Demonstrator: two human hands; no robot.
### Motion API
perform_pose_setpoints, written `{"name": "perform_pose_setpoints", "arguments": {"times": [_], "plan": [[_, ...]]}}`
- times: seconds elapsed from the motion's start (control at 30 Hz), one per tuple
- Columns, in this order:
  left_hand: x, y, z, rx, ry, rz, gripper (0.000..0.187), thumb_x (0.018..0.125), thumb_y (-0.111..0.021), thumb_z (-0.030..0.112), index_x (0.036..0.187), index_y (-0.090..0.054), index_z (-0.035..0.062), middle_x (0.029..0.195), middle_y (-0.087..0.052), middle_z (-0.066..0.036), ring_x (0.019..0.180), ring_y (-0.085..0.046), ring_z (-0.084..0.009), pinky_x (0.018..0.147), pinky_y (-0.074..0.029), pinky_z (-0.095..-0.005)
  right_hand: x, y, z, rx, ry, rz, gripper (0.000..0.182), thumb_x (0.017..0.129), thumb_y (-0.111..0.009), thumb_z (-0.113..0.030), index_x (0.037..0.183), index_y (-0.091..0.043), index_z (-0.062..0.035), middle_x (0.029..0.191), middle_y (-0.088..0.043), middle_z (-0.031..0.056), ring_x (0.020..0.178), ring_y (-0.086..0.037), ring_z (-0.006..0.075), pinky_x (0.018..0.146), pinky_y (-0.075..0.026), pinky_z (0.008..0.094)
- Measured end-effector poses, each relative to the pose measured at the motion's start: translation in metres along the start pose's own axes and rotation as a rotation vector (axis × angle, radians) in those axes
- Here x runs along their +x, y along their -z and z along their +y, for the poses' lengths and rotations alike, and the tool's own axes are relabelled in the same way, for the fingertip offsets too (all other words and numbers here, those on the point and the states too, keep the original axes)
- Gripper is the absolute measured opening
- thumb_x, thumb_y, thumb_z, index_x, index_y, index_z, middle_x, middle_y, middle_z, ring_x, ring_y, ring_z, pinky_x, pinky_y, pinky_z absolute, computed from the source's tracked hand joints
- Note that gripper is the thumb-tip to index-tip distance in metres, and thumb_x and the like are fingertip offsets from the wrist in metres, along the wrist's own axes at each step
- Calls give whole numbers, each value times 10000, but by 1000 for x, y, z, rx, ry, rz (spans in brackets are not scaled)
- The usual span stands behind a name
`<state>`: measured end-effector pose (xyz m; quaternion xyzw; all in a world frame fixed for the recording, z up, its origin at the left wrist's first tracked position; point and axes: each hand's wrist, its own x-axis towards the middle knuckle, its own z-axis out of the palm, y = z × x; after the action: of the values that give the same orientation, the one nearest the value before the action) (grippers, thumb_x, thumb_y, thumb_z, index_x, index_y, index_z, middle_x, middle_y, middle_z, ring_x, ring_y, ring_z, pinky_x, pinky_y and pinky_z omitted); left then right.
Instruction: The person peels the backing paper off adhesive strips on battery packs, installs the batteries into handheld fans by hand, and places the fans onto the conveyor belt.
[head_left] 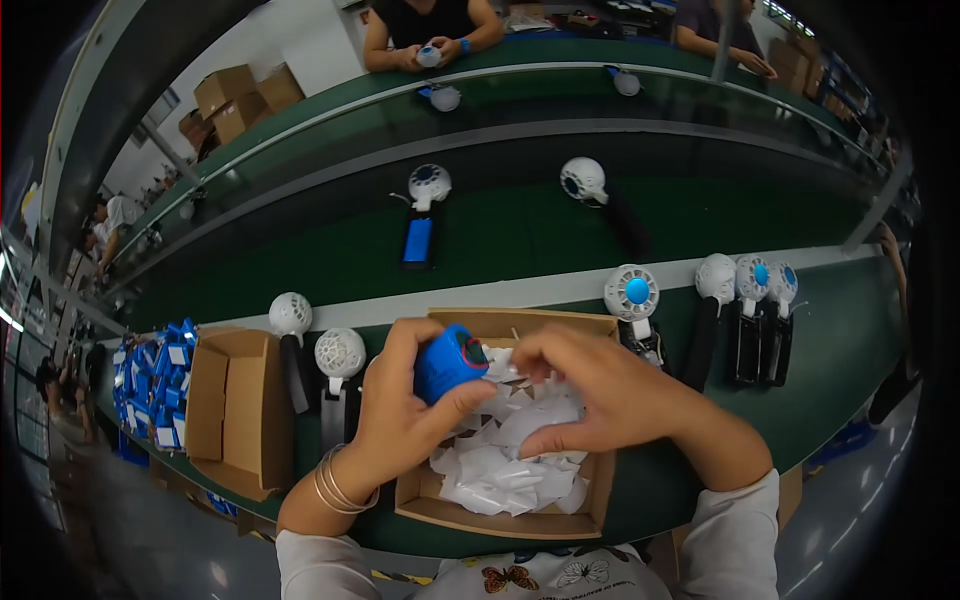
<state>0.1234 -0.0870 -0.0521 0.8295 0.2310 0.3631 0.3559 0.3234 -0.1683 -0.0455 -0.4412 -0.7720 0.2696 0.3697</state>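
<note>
My left hand (405, 400) is closed around a blue battery pack (447, 367), held tilted above a cardboard box (415, 490). A dark end with a thin red wire or edge shows on the pack's right side. My right hand (600, 390) hovers over the same box, fingers bent and thumb spread away from them, with nothing visible in its grasp. Crumpled white paper scraps (515, 460) fill much of the box beneath both hands. To the right stands a white handheld fan (632, 292) with a blue centre.
Blue battery packs (155, 385) are heaped at the left beside a tilted cardboard box (235, 410). White fans (340, 352) flank the work box. More fans (760, 278) stand right. A green conveyor (510, 230) carries others. Across it, a person (430, 30) handles a fan head.
</note>
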Motion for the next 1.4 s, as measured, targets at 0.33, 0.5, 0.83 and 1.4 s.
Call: {"name": "perform_pose_setpoints", "arguments": {"times": [0.33, 0.5, 0.83, 1.4], "plan": [[122, -57, 1, -462, 360, -240, 594, 795, -569, 463, 1054, -454, -59, 939, -521, -119, 876, -515, -186, 789, -426, -277, -30, 96, 2, -199, 186, 867, 278, 818, -590, -100, 1069, -577, 18, 965, -611, 125, 884, -568, 146, 770, -449, 250], [196, -146, -117, 83, 693, -414, 871, 688, -535, 672, 1098, -456, -93, 1116, -451, -180, 1018, -466, -269, 856, -388, -346, -54, 141, 15, -258, 374, 1036, 331, 869, -539, -153, 1132, -522, 47, 1011, -599, 162, 886, -560, 143, 801, -423, 233], [245, -192, -130, 105, 524, -270, 475, 635, -689, 259, 964, -465, 0, 896, -526, -134, 781, -548, -232, 662, -470, -320, -61, 150, 16, -210, 471, 950, 262, 828, -567, -78, 1031, -449, 37, 966, -582, 190, 611, -489, 47, 498, -387, 133], [30, -7, 18, -879, 373, 220, 719, 853, -139, 645, 1187, -410, 69, 981, -529, -55, 853, -558, -141, 745, -473, -274, 50, -11, -23, -554, 768, 413, 247, 651, -701, -25, 840, -551, 28, 870, -585, 192, 723, -596, 261, 556, -515, 299]]}}
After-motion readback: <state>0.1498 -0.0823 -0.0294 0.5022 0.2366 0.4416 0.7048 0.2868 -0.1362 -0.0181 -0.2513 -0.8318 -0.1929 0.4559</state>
